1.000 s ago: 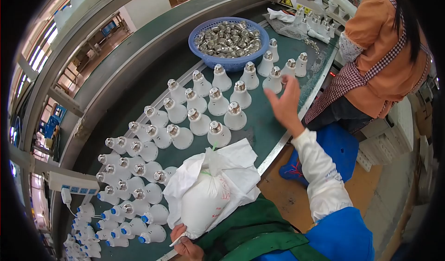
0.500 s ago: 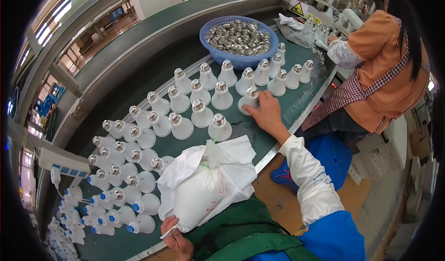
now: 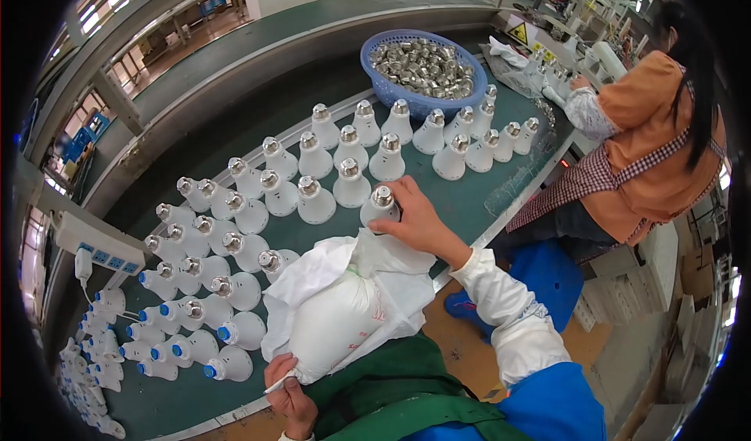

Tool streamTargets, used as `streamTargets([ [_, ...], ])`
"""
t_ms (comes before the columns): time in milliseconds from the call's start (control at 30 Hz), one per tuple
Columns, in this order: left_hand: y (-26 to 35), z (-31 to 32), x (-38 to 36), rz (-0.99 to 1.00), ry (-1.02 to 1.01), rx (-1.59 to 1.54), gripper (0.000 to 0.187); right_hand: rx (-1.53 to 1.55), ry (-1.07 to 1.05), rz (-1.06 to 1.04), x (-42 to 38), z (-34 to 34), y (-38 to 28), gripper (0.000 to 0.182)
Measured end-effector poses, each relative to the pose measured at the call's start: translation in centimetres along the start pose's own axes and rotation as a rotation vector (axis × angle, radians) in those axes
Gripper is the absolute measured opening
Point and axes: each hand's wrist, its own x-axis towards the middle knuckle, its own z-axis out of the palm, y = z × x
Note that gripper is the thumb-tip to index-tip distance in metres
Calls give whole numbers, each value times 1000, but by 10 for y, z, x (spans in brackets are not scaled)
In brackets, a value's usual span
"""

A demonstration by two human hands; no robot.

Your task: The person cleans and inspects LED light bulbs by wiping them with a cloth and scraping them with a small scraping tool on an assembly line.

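Observation:
My right hand [image 3: 415, 220] has its thumb and fingers around the white body of an LED bulb [image 3: 376, 212] with a silver screw cap, standing upright on the green bench. Near the bench's front edge, my left hand [image 3: 290, 398] is closed on the narrow lower tip of a plump white bag [image 3: 338, 327] with red print. Loose white sheeting [image 3: 305, 273] wraps the bag's upper part. Left of my right hand stands another capped bulb [image 3: 350, 184]. A short row with a capped bulb [image 3: 450, 158] at its near end stands to the right.
Many bulbs cover the bench [image 3: 426, 198]; those at the left have blue tips, such as this bulb [image 3: 228, 363]. A blue basket [image 3: 383, 89] holds silver caps. A power strip [image 3: 102, 249] is at left. A co-worker in orange [image 3: 641, 128] works at right near a blue stool [image 3: 540, 284].
My right hand has let go of one bulb, which now stands at the end of the right-hand row. It has moved left and nearer, onto another bulb. My left hand stays at the bag's tip.

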Motion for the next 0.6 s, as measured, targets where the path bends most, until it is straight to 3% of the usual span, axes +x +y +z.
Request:
streamTargets([
  [233, -2, -3, -2, -32, -14, -33, 35, -289, 255, -3, 18, -23, 34, 45],
  [300, 0, -4, -2, -34, -24, -45, 34, -370, 348, 153, 24, -34, 51, 48],
  [433, 4, -6, 0, -43, -41, -44, 33, -175, 517, 193, 20, -35, 28, 47],
  [500, 3, -4, 2, -53, -38, -38, 33, -258, 706, -104, 17, -28, -7, 46],
  [600, 3, -8, 0, -58, -50, -48, 33, -689, 191, -773, 26, -13, -26, 36],
])
